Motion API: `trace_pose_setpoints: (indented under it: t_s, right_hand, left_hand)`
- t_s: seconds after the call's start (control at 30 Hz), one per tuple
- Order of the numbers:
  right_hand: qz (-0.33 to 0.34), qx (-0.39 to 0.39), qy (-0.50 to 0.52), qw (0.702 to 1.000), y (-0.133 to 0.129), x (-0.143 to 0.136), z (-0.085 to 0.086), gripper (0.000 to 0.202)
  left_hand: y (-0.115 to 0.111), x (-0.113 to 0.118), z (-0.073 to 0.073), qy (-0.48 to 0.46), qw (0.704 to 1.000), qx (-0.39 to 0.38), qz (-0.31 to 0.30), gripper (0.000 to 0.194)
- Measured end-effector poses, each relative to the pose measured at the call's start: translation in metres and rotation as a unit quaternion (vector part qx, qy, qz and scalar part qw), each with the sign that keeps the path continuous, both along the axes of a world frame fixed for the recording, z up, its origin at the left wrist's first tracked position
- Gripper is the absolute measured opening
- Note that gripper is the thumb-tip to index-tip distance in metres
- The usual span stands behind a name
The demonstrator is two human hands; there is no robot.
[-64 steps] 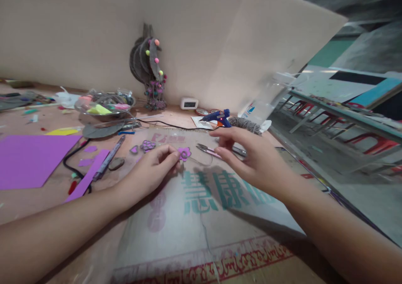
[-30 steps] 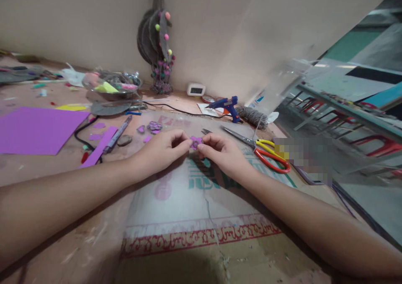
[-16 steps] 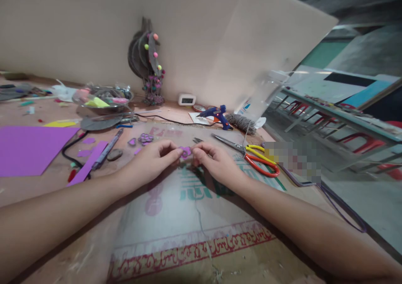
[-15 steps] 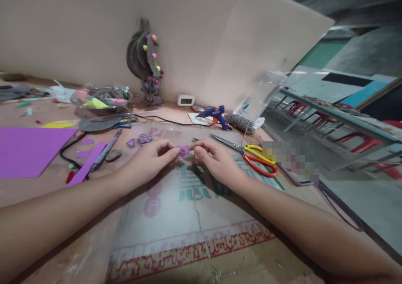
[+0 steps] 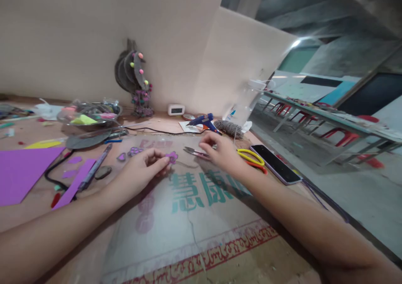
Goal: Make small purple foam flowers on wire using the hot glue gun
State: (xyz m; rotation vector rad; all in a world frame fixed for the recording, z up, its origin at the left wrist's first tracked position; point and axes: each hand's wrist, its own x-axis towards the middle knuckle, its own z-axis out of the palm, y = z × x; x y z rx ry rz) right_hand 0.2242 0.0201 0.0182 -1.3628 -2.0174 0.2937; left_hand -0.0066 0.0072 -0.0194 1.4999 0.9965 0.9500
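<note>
My left hand is closed, pinching a small purple flower with a dark outline between thumb and fingertips. From the flower a thin grey strand of yarn trails right across the printed plastic sheet. Over the scissors hovers my right hand, fingers loosely bent and apart, with nothing visible in them. The scissors' blades point left, and their yellow and orange handles show beyond the hand. A purple heart and another purple flower piece lie just beyond my left hand.
At the back are a blue glue gun, a grey yarn bundle and a white digital clock. A phone lies right. Leftward are purple sheet, a pen and a bowl of scraps.
My right hand has moved away from the flower, rightward to above the scissors. My left hand keeps hold of the flower. The view has shifted, and the phone now shows plainly.
</note>
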Motion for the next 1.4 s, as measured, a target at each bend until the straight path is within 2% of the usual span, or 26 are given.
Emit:
trace_pose_setpoints:
  t_s: [0.13,0.23,0.33,0.47,0.53,0.6,0.73,0.87,1.03,1.13,1.2,1.4]
  right_hand:
    - [0.068,0.026,-0.056,0.996,-0.011,-0.02,-0.004,0.008]
    - [0.067,0.02,-0.062,0.996,0.0,-0.024,0.006,0.02]
    - [0.01,0.018,-0.049,0.999,0.026,-0.01,0.02,0.029]
    - [-0.141,0.035,-0.024,0.989,0.057,0.029,0.027,0.026]
    - [-0.174,0.041,-0.041,0.983,0.062,0.043,0.023,0.024]
    - [-0.161,0.034,-0.068,0.984,0.061,0.047,0.016,0.026]
    - [-0.109,0.017,-0.1,0.989,0.053,0.037,0.009,0.024]
    - [-0.122,0.026,-0.106,0.986,0.055,0.034,0.009,0.023]
    - [-0.168,0.025,-0.082,0.982,0.072,0.06,-0.002,0.032]
    - [-0.16,-0.008,-0.048,0.986,0.082,0.073,-0.012,0.049]
    - [-0.142,-0.031,-0.043,0.988,0.088,0.075,-0.017,0.052]
    - [-0.117,-0.059,-0.03,0.991,0.106,0.06,-0.02,0.04]
  left_hand:
    - [-0.001,0.0,0.001,0.012,1.0,0.009,0.0,0.02]
    - [-0.002,0.0,0.002,0.023,1.0,0.016,0.006,0.02]
    - [-0.001,-0.001,0.001,0.004,1.0,0.009,0.003,0.02]
    - [0.001,-0.001,-0.001,-0.019,1.0,0.006,-0.004,0.021]
    - [0.001,-0.001,-0.001,-0.013,1.0,-0.002,-0.004,0.021]
    - [0.0,-0.001,0.0,-0.015,1.0,-0.005,-0.008,0.02]
    - [-0.003,0.0,0.005,0.0,1.0,-0.006,0.006,0.019]
    - [-0.005,0.001,0.01,0.025,0.999,-0.012,0.023,0.016]
    - [-0.005,0.001,0.011,0.029,0.999,-0.007,0.019,0.015]
    - [-0.004,0.0,0.009,0.033,0.999,0.001,0.017,0.015]
    - [-0.003,-0.001,0.008,0.035,0.999,0.003,0.014,0.015]
    - [-0.003,0.0,0.006,0.028,1.0,0.006,0.009,0.014]
